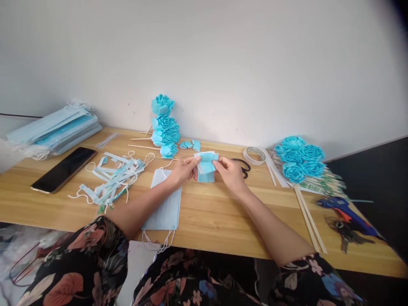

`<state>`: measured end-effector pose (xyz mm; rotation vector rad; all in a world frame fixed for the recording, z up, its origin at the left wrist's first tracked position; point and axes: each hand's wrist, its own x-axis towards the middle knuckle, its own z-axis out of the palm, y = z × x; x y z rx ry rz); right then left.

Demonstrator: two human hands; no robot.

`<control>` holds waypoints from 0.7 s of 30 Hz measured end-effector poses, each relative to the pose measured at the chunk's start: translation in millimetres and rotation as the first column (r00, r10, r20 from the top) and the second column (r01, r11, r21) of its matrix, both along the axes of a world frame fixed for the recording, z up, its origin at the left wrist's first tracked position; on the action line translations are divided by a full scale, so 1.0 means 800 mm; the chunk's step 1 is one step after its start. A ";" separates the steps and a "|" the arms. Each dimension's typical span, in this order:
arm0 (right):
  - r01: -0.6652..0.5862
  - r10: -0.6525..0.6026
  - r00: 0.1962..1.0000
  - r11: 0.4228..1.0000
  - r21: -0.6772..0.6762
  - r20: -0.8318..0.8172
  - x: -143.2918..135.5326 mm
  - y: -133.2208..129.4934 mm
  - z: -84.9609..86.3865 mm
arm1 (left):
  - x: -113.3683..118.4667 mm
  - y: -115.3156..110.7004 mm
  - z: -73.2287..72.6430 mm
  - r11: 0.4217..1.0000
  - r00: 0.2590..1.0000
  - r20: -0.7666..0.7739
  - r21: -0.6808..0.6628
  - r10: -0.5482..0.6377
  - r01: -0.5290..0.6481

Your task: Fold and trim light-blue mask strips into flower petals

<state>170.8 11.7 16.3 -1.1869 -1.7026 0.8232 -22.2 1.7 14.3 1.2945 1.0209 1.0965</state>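
Over the middle of the wooden table, both hands pinch a folded piece of light-blue mask fabric [208, 163]. My left hand [185, 168] grips its left edge with the thumb on top. On the right edge, the thumb and fingers of my right hand [230, 171] are closed. A second layer of the fabric hangs below the fold. Under my left forearm lies a stack of blue face masks [162, 208], its ear loops hanging over the table's front edge. Black scissor handles [245, 166] show just behind my right hand, which hides the rest. Small folded blue pieces [191, 145] lie beyond my hands.
Blue fabric roses on sticks [165, 129] lie at the back; more roses [299, 157] sit right. Cut mask strips [114, 176], a phone [63, 170] and a mask pile [57, 129] are left. A tape roll [254, 155], wooden sticks [307, 216], glue gun [349, 214] and keys [346, 233] are right.
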 end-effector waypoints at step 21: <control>-0.151 0.109 0.968 0.973 -0.176 -0.227 0.001 -0.008 0.006 | 0.000 -0.004 0.003 0.999 0.996 -0.073 -0.004 -0.049 0.049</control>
